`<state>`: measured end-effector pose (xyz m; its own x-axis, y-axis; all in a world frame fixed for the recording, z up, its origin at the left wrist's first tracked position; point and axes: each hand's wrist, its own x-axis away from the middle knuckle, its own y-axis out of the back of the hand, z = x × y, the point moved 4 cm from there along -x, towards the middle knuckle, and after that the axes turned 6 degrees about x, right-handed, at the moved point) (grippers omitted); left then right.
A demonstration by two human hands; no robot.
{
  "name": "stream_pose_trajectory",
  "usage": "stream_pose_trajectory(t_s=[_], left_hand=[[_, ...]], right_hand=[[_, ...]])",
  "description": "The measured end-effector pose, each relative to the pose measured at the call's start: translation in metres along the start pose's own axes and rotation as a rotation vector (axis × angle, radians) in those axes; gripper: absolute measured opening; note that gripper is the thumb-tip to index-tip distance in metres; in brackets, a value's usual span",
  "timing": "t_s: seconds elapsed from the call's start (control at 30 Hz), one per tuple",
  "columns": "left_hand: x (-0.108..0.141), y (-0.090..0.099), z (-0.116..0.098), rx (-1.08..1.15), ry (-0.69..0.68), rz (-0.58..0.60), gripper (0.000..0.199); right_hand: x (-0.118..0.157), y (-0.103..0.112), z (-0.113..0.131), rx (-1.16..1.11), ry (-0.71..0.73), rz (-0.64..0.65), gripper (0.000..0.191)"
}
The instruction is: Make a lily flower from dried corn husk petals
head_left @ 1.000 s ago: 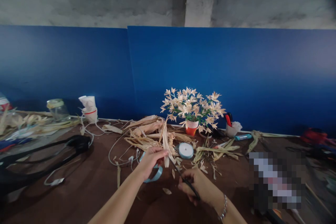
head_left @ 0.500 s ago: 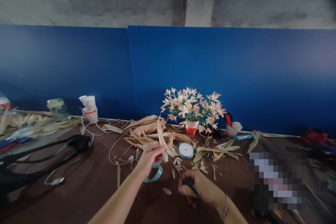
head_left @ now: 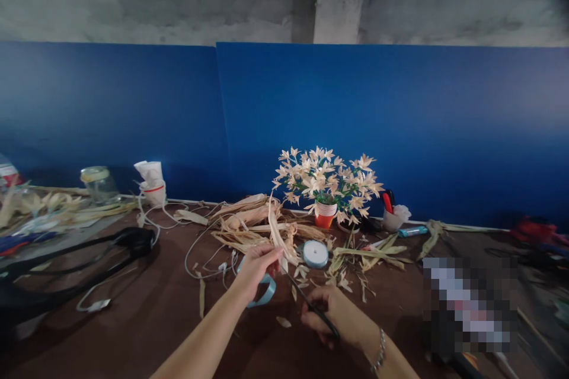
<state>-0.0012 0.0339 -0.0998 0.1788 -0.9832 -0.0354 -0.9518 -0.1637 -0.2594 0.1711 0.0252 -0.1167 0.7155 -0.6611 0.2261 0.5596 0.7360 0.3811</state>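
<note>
My left hand pinches a pale strip of dried husk, which stands up from the fingers. My right hand is wrapped round the handles of dark scissors; their blades point up and left to the lower end of the strip. Whether the blades touch the husk cannot be made out. Just beyond the hands lies a spool of light blue ribbon. A loop of blue ribbon rests beside my left wrist. Small cut husk pieces lie on the brown table.
Behind are a husk pile and a red-and-white cup of husk flowers. White cables, a glass jar and a black stand are at the left. A blue tube and a pixelated object are at the right.
My left hand and the husk strip have shifted slightly, with the strip turned a little. The scissors' blades now reach closer to the left fingertips.
</note>
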Motion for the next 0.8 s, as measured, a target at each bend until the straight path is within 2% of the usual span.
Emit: stream_pose_trajectory(t_s=[0.17,0.33,0.8], left_hand=[[0.0031,-0.0027,-0.0037,0.024,0.000,0.012,0.028],[0.0043,-0.0036,-0.0031,0.049,0.017,-0.033,0.028],[0.0055,-0.0066,-0.0032,0.170,-0.074,-0.100,0.025]], right_hand=[[-0.0002,0.0007,0.0001,0.008,0.022,-0.019,0.013],[0.0007,0.0020,0.0048,0.008,0.044,-0.026,0.014],[-0.0003,0.0038,0.0041,0.025,0.064,-0.056,0.017]])
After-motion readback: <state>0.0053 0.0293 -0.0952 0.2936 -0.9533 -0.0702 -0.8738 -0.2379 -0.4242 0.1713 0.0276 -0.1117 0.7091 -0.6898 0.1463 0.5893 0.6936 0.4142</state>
